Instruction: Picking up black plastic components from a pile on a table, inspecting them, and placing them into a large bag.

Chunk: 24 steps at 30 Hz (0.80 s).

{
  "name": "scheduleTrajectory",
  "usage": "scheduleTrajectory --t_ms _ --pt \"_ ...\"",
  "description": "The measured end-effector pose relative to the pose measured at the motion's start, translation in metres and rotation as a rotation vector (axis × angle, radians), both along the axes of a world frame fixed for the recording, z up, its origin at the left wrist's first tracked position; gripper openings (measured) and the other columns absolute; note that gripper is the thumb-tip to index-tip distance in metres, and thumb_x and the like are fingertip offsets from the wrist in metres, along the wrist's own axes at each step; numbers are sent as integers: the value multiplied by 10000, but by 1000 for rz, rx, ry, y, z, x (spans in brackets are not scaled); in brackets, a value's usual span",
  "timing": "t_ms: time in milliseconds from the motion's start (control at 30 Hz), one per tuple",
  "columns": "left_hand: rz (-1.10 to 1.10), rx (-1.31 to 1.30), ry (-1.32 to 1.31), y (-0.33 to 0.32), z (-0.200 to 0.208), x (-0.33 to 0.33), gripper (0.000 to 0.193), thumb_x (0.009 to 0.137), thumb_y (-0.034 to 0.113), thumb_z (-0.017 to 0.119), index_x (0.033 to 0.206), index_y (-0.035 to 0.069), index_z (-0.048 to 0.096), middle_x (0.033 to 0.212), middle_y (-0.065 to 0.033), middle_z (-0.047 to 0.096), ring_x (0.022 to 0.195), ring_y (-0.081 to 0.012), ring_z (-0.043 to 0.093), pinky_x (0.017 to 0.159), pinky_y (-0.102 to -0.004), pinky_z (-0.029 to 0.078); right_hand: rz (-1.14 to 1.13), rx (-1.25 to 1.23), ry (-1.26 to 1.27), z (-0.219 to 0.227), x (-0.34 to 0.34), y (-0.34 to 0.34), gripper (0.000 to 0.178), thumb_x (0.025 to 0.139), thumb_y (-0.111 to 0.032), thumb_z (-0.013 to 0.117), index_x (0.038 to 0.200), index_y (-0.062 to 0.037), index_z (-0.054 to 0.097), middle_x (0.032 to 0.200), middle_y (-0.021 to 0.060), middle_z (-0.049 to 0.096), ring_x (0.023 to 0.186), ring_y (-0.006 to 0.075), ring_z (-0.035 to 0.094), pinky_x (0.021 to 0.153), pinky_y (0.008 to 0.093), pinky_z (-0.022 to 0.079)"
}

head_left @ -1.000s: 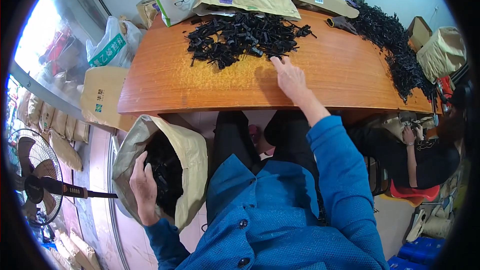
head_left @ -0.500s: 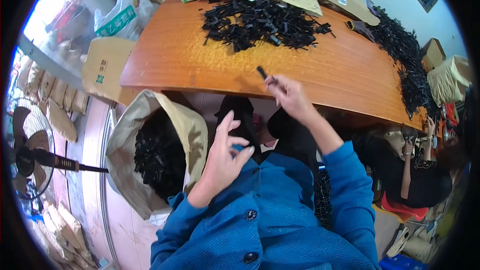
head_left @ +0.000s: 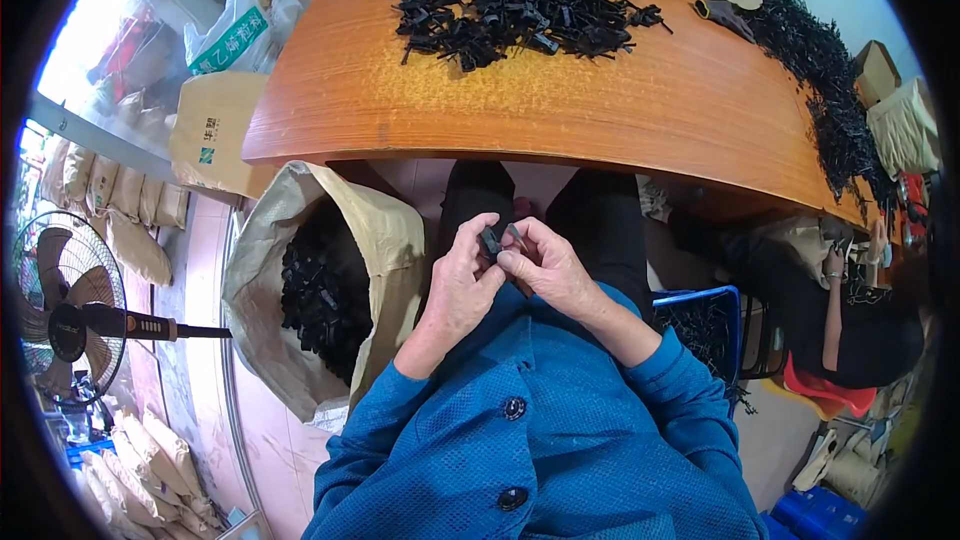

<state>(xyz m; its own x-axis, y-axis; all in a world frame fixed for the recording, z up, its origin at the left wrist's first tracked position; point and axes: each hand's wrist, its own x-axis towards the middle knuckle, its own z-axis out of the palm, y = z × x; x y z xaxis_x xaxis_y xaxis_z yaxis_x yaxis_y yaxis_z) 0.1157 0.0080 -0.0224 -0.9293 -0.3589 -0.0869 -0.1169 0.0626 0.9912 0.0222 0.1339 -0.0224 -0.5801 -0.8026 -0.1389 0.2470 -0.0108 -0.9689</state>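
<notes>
Above my lap, my left hand pinches a small black plastic part between thumb and fingers. My right hand meets it there, its thumb and forefinger closed on the part's other, thinner end; whether that end is a separate piece I cannot tell. Beyond the hands, a heap of similar black plastic parts lies on the wooden table, with yellowish crumbs spread before it. To my left stands an open woven sack with many black parts inside.
On my right a blue crate holds thin black pieces. Another dark heap and a glove lie at the table's right end, where a seated person works. A fan stands far left, near a cardboard box.
My right hand has come back from the table edge to my lap with the black part. My left hand, earlier apart with fingers spread, has moved right and closed on it. The view has shifted slightly.
</notes>
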Motion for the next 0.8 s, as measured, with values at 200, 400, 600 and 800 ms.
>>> scheduleTrajectory --t_ms 200,400,600,800 --pt "14 -388 41 2 -7 4 468 808 -113 567 1239 44 476 814 -32 590 734 -75 585 641 -249 518 -45 122 86 -12 4 -3 185 884 -183 653 840 -47 537 698 -32 487 632 50 423 559 220 383" --pt "74 -271 88 3 -3 5 367 834 -94 557 1171 36 494 785 -32 591 689 -65 583 596 -223 498 -54 75 138 -11 8 -4 159 927 -178 588 893 -29 542 744 3 545 683 63 513 601 237 444" --pt "40 -112 39 0 4 7 304 842 -89 546 1114 33 489 783 -34 591 652 -66 587 553 -205 482 13 62 228 -4 14 -2 211 1009 -223 421 994 -36 516 714 -3 490 645 68 459 563 230 396" --pt "80 -141 45 3 3 7 213 856 -72 552 1032 31 489 702 -35 555 609 -80 560 540 -235 468 36 84 353 -6 15 -3 218 1009 -219 417 988 -24 513 687 28 490 627 90 478 559 249 403"
